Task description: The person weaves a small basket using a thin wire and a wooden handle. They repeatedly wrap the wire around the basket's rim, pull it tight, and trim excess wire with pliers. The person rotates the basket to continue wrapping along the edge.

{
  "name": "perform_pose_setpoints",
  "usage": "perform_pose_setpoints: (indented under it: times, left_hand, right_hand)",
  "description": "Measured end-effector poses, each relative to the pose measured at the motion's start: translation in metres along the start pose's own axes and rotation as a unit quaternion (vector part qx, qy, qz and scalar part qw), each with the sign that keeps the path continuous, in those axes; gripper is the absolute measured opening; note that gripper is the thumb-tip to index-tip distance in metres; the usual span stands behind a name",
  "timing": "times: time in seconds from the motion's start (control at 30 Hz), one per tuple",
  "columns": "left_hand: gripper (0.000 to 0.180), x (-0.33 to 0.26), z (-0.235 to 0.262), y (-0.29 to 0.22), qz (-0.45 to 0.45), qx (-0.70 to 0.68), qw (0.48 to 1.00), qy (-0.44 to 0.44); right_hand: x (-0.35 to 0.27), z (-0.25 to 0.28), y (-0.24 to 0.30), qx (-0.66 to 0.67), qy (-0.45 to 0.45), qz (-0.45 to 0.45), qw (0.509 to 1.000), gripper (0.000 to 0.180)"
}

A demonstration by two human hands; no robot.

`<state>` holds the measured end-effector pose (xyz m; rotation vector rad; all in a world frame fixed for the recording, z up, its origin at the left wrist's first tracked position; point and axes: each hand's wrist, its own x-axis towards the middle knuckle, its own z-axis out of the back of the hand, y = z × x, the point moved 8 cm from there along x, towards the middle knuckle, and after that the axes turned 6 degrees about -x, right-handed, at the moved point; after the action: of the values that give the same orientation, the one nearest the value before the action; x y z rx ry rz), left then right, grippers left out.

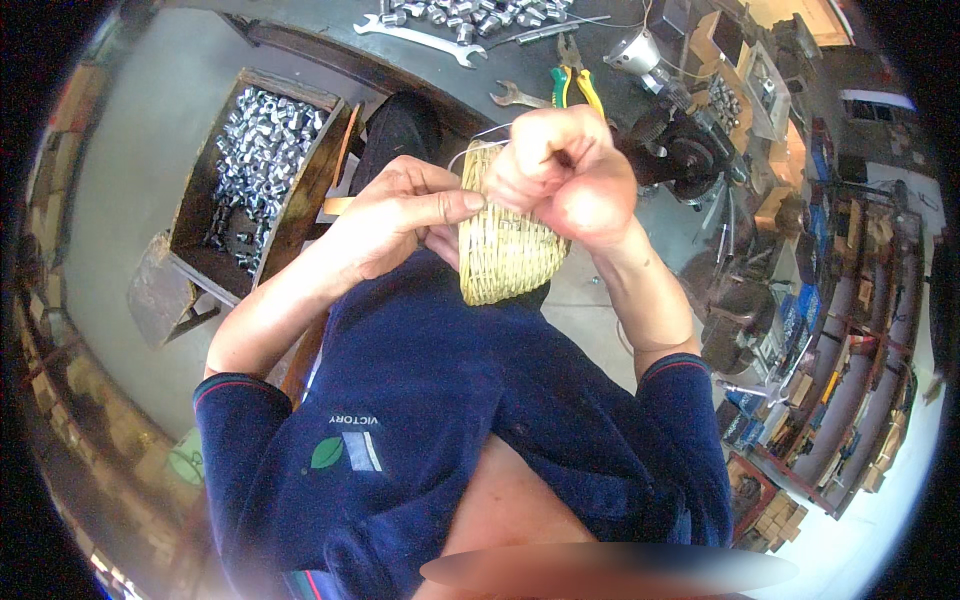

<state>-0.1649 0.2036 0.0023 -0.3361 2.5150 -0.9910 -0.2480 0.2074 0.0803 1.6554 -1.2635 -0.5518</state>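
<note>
Left hand (408, 212) pinches the side of a small woven basket (508, 258), thumb flat on the weave and fingers partly hidden behind it, at eleven o'clock from the centre of my view. Right hand (575, 180), at one o'clock, is curled into a closed fist against the basket's upper part; I cannot tell whether it grips the thin pale strand (462, 156) that arcs beside it. I see the basket just above centre, between twelve and one, over the lap of a soft navy shirt (430, 330). It is pale straw-yellow with a greenish cast, dry and ribbed, its narrow strips crossing in tight, slightly uneven rows; its nine o'clock edge runs fairly straight, and the body rounds off toward four. At ten o'clock I have a worn box (290, 212) of shiny metal fittings (262, 140); near twelve, a smooth steel spanner (420, 38).
</note>
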Motion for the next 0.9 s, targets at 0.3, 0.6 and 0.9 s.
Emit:
perform_pose_setpoints:
  times: [0.3,0.6,0.9]
  left_hand:
    - [0.030,0.006,0.005,0.006,-0.002,-0.036,0.998,0.051]
    - [0.037,0.011,0.008,0.017,-0.045,-0.167,0.977,0.125]
    - [0.026,0.017,0.011,0.012,-0.147,-0.033,0.983,0.107]
  right_hand:
    - [0.001,-0.003,0.005,-0.207,-0.003,-0.008,0.978,0.020]
    - [0.010,0.008,0.001,-0.087,-0.039,-0.033,0.995,0.025]
    - [0.010,0.015,-0.003,0.005,-0.020,-0.038,0.999,0.027]
